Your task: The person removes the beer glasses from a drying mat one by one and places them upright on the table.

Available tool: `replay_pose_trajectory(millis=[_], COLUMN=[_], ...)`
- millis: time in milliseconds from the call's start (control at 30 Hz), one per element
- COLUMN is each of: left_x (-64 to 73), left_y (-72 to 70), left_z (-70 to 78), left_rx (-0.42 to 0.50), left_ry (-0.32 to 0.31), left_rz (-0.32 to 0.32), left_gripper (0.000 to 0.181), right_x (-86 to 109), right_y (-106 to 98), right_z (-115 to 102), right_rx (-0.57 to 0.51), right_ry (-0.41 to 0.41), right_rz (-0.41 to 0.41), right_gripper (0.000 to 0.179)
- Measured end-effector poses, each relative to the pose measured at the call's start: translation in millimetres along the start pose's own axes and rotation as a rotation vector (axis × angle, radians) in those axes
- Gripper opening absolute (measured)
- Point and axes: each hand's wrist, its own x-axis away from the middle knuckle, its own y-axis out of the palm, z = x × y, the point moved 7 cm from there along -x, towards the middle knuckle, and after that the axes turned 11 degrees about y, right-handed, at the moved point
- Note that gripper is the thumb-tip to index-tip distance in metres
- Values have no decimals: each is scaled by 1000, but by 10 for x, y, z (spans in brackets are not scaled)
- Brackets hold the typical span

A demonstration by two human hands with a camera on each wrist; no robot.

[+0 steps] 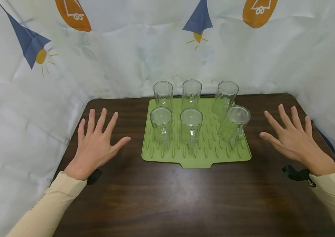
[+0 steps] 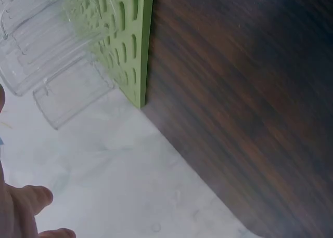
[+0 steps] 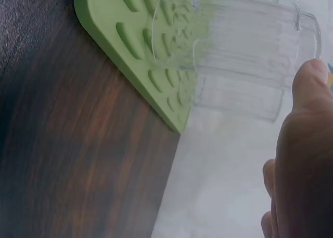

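Several clear glass mugs stand in two rows on a green drying mat [image 1: 167, 154]. In the front row are a left mug [image 1: 161, 123], a middle mug [image 1: 191, 125] and a right mug [image 1: 234, 123], all upside down with handles toward me. Behind them are three more glasses, the left one [image 1: 163, 93], the middle one [image 1: 191, 93] and the right one [image 1: 226, 95]. To the left of the mat, my left hand [image 1: 96, 146] has its fingers spread and holds nothing. My right hand [image 1: 296, 141] is spread likewise on the mat's right, also holding nothing.
The dark wooden table [image 1: 179, 200] extends in front of the mat and to both sides. A white patterned sheet [image 1: 120, 59] hangs behind the table and along its sides. Dark straps [image 1: 296, 172] circle the wrists at the cream sleeves [image 1: 51, 204].
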Motion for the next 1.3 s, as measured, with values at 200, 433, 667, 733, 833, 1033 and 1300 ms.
replay_pose_trajectory(millis=[200, 433, 667, 733, 833, 1033, 1300], left_x=[-15, -21, -16, -7, 6, 7, 11], left_y=[33, 116, 211, 228, 237, 270, 391], left_z=[78, 188, 268, 297, 359, 472, 574], left_rx=[20, 52, 95, 119, 150, 222, 392], left_ry=[27, 62, 90, 108, 155, 212, 202], left_rz=[52, 93, 126, 166, 263, 396, 425], left_gripper=[93, 91, 91, 90, 90, 86, 65], right_x=[12, 26, 35, 41, 53, 63, 70], right_y=[62, 205, 327, 355, 393, 472, 567], right_z=[-18, -22, -49, -70, -95, -128, -212], right_rx=[-15, -16, -35, -43, -52, -69, -94], right_ry=[5, 13, 16, 15, 13, 4, -39], right_rz=[-13, -38, -55, -59, -64, -59, -22], right_gripper=[79, 79, 81, 82, 83, 83, 84])
